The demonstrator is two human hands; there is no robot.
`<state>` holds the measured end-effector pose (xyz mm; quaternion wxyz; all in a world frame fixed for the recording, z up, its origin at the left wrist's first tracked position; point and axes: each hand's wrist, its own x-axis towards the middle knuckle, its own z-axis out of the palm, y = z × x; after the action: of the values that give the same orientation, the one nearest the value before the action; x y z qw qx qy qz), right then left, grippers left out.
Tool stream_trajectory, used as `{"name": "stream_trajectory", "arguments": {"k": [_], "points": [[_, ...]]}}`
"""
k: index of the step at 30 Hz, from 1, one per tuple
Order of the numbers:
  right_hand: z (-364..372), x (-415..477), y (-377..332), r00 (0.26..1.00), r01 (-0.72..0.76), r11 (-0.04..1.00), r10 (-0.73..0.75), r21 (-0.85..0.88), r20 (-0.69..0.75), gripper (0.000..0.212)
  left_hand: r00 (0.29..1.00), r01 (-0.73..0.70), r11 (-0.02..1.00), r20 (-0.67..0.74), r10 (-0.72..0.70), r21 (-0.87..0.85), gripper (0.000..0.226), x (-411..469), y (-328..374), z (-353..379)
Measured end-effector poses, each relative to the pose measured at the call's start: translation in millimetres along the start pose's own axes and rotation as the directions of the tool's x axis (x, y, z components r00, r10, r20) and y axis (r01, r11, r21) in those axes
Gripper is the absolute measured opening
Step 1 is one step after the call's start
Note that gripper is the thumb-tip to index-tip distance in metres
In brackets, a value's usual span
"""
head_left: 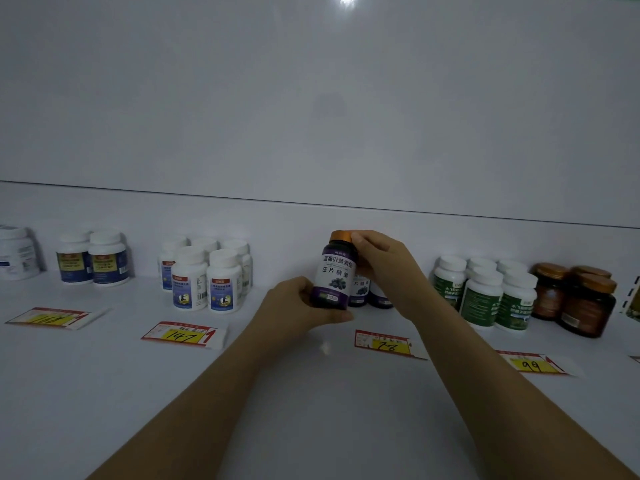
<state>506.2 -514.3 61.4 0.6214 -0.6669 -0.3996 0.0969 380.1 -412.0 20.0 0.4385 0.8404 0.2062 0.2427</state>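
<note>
Two bare forearms reach in over the white shelf [311, 403]. Beyond them a red-and-yellow price tag marked 78 [384, 342] lies flat, with one marked 147 [183, 335] off to the left. The left hand [298, 303] curls round the base of a purple-labelled bottle [334, 275], and the right hand [384, 261] grips its shoulder beside the orange cap [341, 235]. The bottle is upright, just in front of two matching bottles [360, 289]. Green-labelled white bottles [485, 292] stand further right and blue-labelled ones [207, 278] further left.
</note>
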Motion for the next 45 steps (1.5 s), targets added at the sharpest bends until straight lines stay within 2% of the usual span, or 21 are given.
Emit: {"name": "stream_trajectory", "arguments": {"k": [9,16,19,23,26,41,45], "points": [[1,-3,-3,1.0,0.019,1.0,-0.019,-0.014,0.016,0.027,1.0,-0.018,1.0,-0.001,0.018,0.02,0.058,0,0,1],[5,-6,-16,0.996,0.034,0.997,-0.039,0.064,0.074,0.026,0.997,-0.07,0.994,-0.03,0.072,0.089,0.059,0,0,1],[4,-9,-19,0.995,0.088,0.995,-0.09,0.035,0.052,0.026,0.996,-0.086,0.996,0.039,0.085,0.024,0.063,2,0,2],[0,-10,-20,0.993,0.115,0.993,-0.115,0.01,-0.008,0.027,0.981,-0.099,0.987,0.156,0.118,-0.129,0.047,-3,8,-1],[0,-12,-21,0.992,0.124,0.992,-0.124,-0.017,-0.01,0.025,0.969,-0.104,0.981,0.207,0.137,-0.161,0.04,-6,11,-4],[2,-13,-21,0.989,0.148,0.988,-0.148,-0.039,-0.016,0.024,0.967,-0.105,0.972,0.207,0.149,-0.208,0.038,-9,12,-4],[1,-13,-20,0.996,0.095,0.994,-0.094,0.059,-0.011,0.017,0.967,-0.075,0.963,0.218,0.134,-0.257,0.045,-7,13,-5]]}}
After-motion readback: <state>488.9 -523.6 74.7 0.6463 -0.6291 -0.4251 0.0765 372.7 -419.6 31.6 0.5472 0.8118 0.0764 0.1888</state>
